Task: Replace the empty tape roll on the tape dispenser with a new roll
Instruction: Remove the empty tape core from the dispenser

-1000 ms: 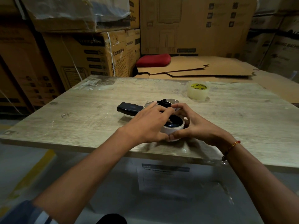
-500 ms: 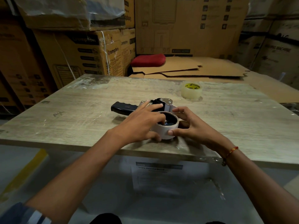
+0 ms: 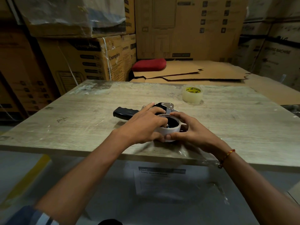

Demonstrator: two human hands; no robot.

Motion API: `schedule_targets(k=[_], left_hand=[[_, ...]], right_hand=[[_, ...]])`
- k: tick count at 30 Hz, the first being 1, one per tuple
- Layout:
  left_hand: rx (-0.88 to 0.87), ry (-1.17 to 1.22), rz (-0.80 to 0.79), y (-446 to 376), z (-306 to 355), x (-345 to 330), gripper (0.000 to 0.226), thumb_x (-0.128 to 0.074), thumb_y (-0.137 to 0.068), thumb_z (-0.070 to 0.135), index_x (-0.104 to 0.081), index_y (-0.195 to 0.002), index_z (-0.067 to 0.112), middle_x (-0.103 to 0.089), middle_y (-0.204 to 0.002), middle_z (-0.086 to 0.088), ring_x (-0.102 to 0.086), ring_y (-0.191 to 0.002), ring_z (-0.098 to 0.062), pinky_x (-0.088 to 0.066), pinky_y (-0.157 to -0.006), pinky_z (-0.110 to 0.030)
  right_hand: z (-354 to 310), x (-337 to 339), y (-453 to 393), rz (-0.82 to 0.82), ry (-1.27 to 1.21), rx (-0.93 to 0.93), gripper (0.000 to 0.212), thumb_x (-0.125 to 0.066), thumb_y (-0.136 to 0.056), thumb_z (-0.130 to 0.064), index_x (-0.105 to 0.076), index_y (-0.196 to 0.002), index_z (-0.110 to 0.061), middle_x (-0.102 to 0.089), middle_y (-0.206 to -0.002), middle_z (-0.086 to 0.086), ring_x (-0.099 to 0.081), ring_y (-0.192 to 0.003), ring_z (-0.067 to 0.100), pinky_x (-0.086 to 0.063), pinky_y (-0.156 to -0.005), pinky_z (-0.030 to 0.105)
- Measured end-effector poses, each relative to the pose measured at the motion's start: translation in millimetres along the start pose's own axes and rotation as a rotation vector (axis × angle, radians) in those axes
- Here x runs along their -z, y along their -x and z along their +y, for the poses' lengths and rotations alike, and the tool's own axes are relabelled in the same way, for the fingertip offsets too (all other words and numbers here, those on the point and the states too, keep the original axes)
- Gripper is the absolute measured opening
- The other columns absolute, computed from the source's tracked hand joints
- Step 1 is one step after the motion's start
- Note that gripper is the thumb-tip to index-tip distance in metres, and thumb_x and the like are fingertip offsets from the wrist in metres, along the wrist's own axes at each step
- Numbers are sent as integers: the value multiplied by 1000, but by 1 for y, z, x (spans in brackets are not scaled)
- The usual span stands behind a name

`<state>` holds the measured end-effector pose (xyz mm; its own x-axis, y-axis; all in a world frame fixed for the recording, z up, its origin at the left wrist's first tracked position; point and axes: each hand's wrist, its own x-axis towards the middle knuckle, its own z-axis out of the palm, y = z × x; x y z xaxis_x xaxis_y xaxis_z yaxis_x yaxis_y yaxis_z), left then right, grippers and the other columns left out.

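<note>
Both hands, left hand [image 3: 142, 125] and right hand [image 3: 190, 130], clamp the empty roll [image 3: 170, 129] to work it off the dispenser [image 3: 125, 112]; new roll [image 3: 192, 94] waits nearby.

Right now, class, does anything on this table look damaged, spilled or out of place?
Nothing stands out. The tape dispenser lies on its side on the table while both hands work at its empty roll; the new roll sits flat, apart. The tabletop is merely scuffed and stained.

"Crompton" is printed on the side of the brown corrugated cardboard box [image 3: 100, 62] at left. The clear tape roll's yellow core label [image 3: 192, 90] is too blurred to read.
</note>
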<state>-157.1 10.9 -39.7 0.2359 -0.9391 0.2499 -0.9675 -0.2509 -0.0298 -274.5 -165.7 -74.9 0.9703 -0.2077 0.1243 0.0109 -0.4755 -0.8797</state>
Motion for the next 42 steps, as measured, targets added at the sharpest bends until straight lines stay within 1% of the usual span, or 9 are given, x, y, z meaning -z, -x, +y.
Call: schedule_targets(k=[3,6,9,13,17,21,26,33,42], left_hand=[[33,-5,-7,3,0,-4,40,-65,-91,39,-56,-129,28,-27,-161,-3,-11,-152,-19,2,-119,-30],[155,135,94,20,5,-21,63,-73,-84,40,-44,-139,31,-29,-158,9,-19,-148,-11,-22,-121,-37],[330,220,314,35,20,-42,75,-80,-77,37,-40,-141,28,-37,-148,8,-36,-137,-13,-51,-101,-37],[472,304,423,37,38,-65,86,-77,-80,35,-29,-150,23,-43,-143,3,-42,-130,-16,-47,-101,-34],[533,511,330,32,32,-69,99,-81,-69,52,-30,-150,28,-52,-139,3,-50,-124,-17,-50,-95,-39],[524,504,225,22,22,-59,93,-84,-63,55,-36,-141,37,-57,-123,0,-49,-111,-19,-49,-88,-39],[508,487,171,20,16,-61,96,-81,-64,58,-29,-142,40,-55,-128,2,-46,-114,-18,-43,-87,-35],[553,438,159,15,16,-61,95,-78,-62,62,-28,-139,42,-58,-123,2,-51,-111,-21,-42,-76,-34],[641,292,215,25,33,-61,84,-66,-76,67,-29,-143,33,-67,-118,-6,-61,-108,-35,-45,-74,-38]], right_hand=[[-1,0,1,-3,3,-4,75,-88,-69,-29,-49,-133,-35,-59,-131,-11,-62,-117,12,-52,-102,40],[-1,-2,3,-1,19,5,74,-87,-69,-34,-48,-132,-39,-58,-130,-15,-60,-118,10,-52,-101,35],[-5,0,5,-23,-48,5,61,-83,-70,-35,-50,-119,-48,-58,-126,-19,-60,-117,5,-54,-93,24],[-9,3,5,-92,-26,-16,70,-83,-72,-30,-45,-130,-42,-56,-131,-19,-58,-114,-6,-51,-86,14],[-10,0,2,3,88,-15,81,-88,-66,-38,-49,-137,-28,-61,-128,-13,-57,-120,2,-50,-102,29],[-16,-8,1,77,229,32,72,-87,-70,-40,-54,-132,-22,-62,-123,-7,-58,-113,8,-51,-98,33],[-11,-15,0,118,182,23,67,-88,-69,-39,-54,-125,-26,-64,-122,-6,-61,-113,10,-53,-98,40],[-8,-14,-3,191,135,37,84,-88,-53,-53,-56,-126,-24,-65,-117,-9,-65,-108,10,-55,-96,41],[-12,-18,-4,213,224,129,70,-87,-57,-53,-57,-117,-32,-65,-113,-12,-64,-105,6,-55,-93,39]])
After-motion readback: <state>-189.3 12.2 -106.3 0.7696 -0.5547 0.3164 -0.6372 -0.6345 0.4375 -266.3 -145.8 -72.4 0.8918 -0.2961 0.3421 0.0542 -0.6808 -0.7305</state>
